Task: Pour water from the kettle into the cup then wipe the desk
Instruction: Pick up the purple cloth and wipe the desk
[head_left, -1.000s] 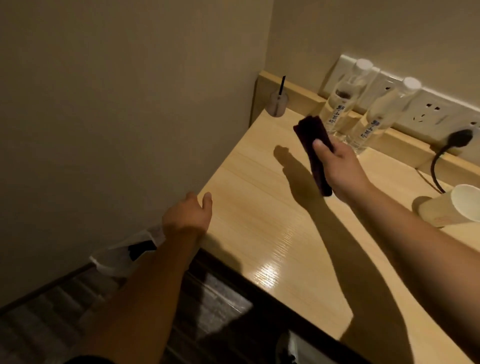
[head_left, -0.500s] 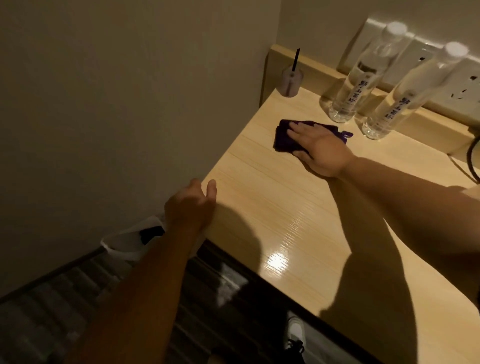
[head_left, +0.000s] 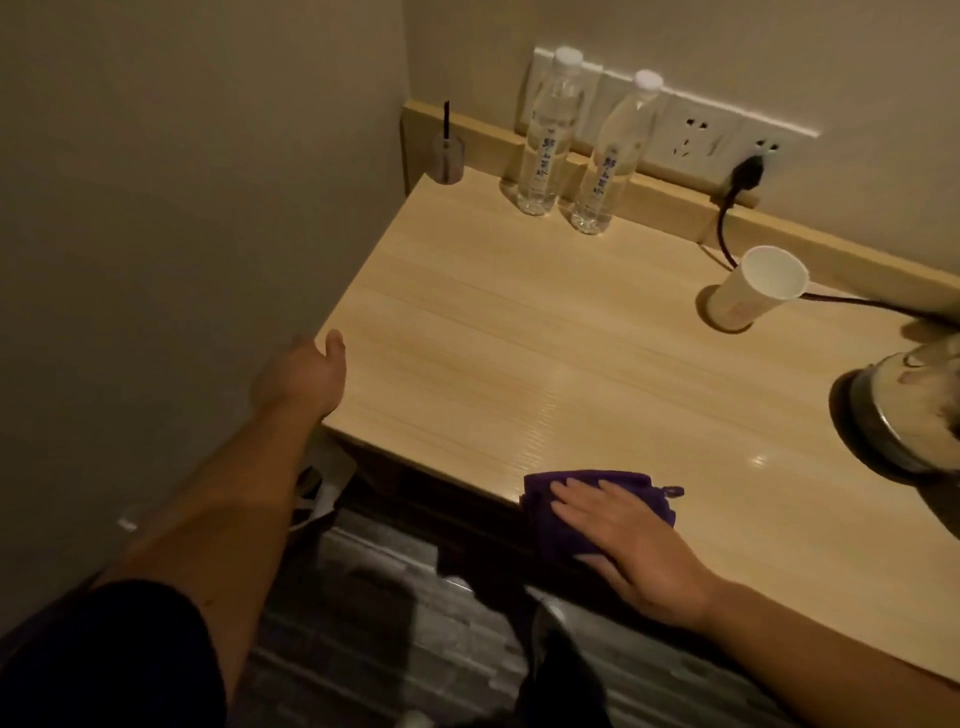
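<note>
Fingers (head_left: 582, 499) flat, cloth (head_left: 597, 486) half covered

A light wooden desk (head_left: 519, 322) with a raised back ledge carries everything. Two clear water bottles (head_left: 545, 140) (head_left: 608, 156) stand at the back edge near the left corner, beside a small vial (head_left: 448, 158), possibly a reed diffuser. A white paper cup (head_left: 753, 291) stands toward the right. A kettle (head_left: 904, 410) sits at the right edge. A purple cloth (head_left: 587, 512) lies flat on the front edge.
</note>
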